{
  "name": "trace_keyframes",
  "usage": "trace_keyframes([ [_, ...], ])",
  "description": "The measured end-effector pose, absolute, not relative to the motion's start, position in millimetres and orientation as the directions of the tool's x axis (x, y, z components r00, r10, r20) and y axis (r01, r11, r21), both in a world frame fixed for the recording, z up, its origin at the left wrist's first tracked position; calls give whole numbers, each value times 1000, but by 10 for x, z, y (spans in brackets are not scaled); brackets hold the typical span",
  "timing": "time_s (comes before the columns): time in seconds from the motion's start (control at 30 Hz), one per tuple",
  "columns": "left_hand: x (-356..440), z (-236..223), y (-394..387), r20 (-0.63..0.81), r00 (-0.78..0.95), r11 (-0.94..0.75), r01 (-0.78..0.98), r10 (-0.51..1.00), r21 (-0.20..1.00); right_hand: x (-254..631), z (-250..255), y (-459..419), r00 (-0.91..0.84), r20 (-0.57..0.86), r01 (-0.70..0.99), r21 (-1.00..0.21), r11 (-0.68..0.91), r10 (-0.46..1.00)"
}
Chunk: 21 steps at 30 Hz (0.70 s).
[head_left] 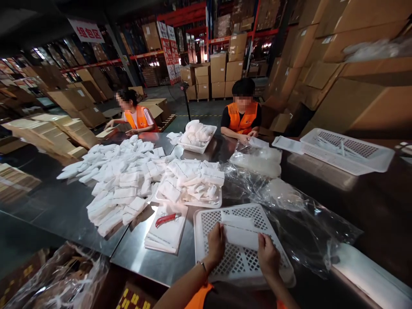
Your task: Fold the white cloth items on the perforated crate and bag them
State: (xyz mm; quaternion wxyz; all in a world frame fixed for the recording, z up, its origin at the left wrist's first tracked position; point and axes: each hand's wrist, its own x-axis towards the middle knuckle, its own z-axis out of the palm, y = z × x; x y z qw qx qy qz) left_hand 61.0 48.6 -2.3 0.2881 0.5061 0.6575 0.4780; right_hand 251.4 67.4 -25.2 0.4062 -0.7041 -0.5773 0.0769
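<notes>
My left hand (216, 245) and my right hand (268, 254) both grip a flat white packet (240, 231) by its near corners, fingers closed on it. The packet lies over a white perforated plastic tray (234, 262) turned bottom-up at the near edge of a metal table (167, 262). Just beyond the tray a second tray (206, 201) is heaped with white folded packets (193, 180).
A large pile of white packets (119, 180) spreads at the left. A red utility knife (165, 219) lies on a stack of white sheets. Clear plastic wrap (289, 214) sprawls at the right. Two people in orange vests work across the table. Cardboard boxes surround us.
</notes>
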Motion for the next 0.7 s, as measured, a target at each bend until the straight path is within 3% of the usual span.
trace_keyframes([
  [0.2,544,-76,520,105,-333,60,451,937,890,2485,-319,711,294,423,836,-549,-16,857],
  [0.33,516,-115,532,113,-285,52,513,952,857,2457,-329,709,289,444,841,-541,-4,848],
  [0.57,429,-98,633,76,-258,106,626,963,773,2501,-296,732,232,381,885,-464,-33,895],
  [0.63,389,-34,676,127,-247,89,708,961,701,2533,-245,761,225,368,897,-439,-45,902],
  [0.7,404,26,722,270,-178,-22,797,946,604,2530,-192,807,156,430,925,-379,21,889],
])
